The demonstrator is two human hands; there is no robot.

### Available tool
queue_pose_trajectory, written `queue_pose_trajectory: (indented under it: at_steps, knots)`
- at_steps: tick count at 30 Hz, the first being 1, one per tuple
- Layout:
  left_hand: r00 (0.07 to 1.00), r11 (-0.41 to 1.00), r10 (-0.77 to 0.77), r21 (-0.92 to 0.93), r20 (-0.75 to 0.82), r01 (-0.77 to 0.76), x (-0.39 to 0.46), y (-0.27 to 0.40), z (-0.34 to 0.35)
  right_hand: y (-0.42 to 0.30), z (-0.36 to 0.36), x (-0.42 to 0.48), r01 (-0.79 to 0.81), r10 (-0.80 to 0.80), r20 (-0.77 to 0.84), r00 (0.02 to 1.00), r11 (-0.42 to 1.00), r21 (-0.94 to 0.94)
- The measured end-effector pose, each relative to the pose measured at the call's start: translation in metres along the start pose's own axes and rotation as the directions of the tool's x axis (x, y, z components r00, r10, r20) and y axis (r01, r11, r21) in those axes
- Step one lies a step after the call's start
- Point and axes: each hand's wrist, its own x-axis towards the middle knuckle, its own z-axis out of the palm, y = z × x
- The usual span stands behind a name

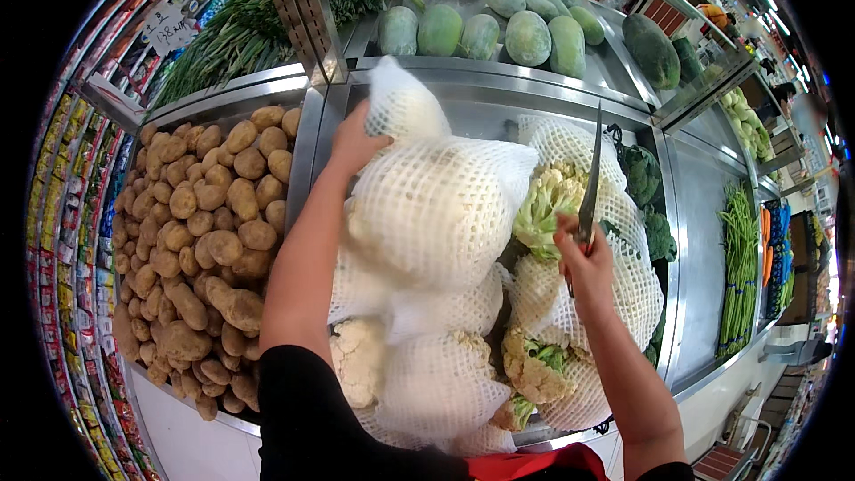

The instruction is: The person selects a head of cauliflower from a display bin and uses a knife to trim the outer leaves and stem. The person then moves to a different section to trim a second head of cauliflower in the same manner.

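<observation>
My right hand [584, 264] grips a knife [592, 180] by its handle, with the long dark blade pointing up, away from me. The fingers of my left hand [357, 139] rest at the upper left of a pile of cauliflowers wrapped in white foam netting [434, 210], against a net-wrapped piece [404, 103]. Whether they grip it, I cannot tell. Beside the knife lies a cauliflower with pale green leaf stalks [548, 207], partly out of its netting. Nearer to me are a bare cauliflower head [359, 361] and a browned one with leaves [538, 367].
Potatoes [207, 240] fill the bin on the left, past a metal divider [310, 140]. Winter melons [528, 37] and leafy greens [234, 43] lie beyond a steel rail. Broccoli [640, 174] edges the cauliflower bin on the right. A slotted metal post [304, 13] stands at upper left.
</observation>
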Motion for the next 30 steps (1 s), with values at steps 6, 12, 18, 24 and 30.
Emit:
queue_pose_trajectory:
  at_steps: [6, 12, 18, 24, 30]
  knots:
    - [0.999, 0.999, 0.035, 0.031, 0.036, -0.036, 0.035, 0.032, 0.005, -0.032, 0.042, 0.072, -0.017, 0.022, 0.138, 0.99, 0.999, -0.039]
    - [0.898, 0.899, -0.431, -0.036, 0.087, 0.436, 0.062, -0.022, -0.005, -0.015, 0.055, 0.07, -0.195, 0.173, 0.282, 0.944, 0.979, 0.052]
    - [0.912, 0.914, -0.188, -0.276, 0.366, 0.299, 0.035, -0.022, -0.01, 0.007, 0.031, 0.03, -0.368, 0.333, 0.292, 0.897, 0.927, 0.075]
    - [0.761, 0.813, -0.282, -0.276, 0.584, 0.513, 0.047, -0.012, 0.007, 0.017, 0.018, 0.0, -0.444, 0.413, 0.246, 0.877, 0.892, 0.085]
    - [0.865, 0.815, -0.199, -0.413, 0.46, 0.407, 0.028, 0.009, 0.033, 0.028, 0.03, -0.009, -0.403, 0.353, 0.251, 0.901, 0.896, 0.188]
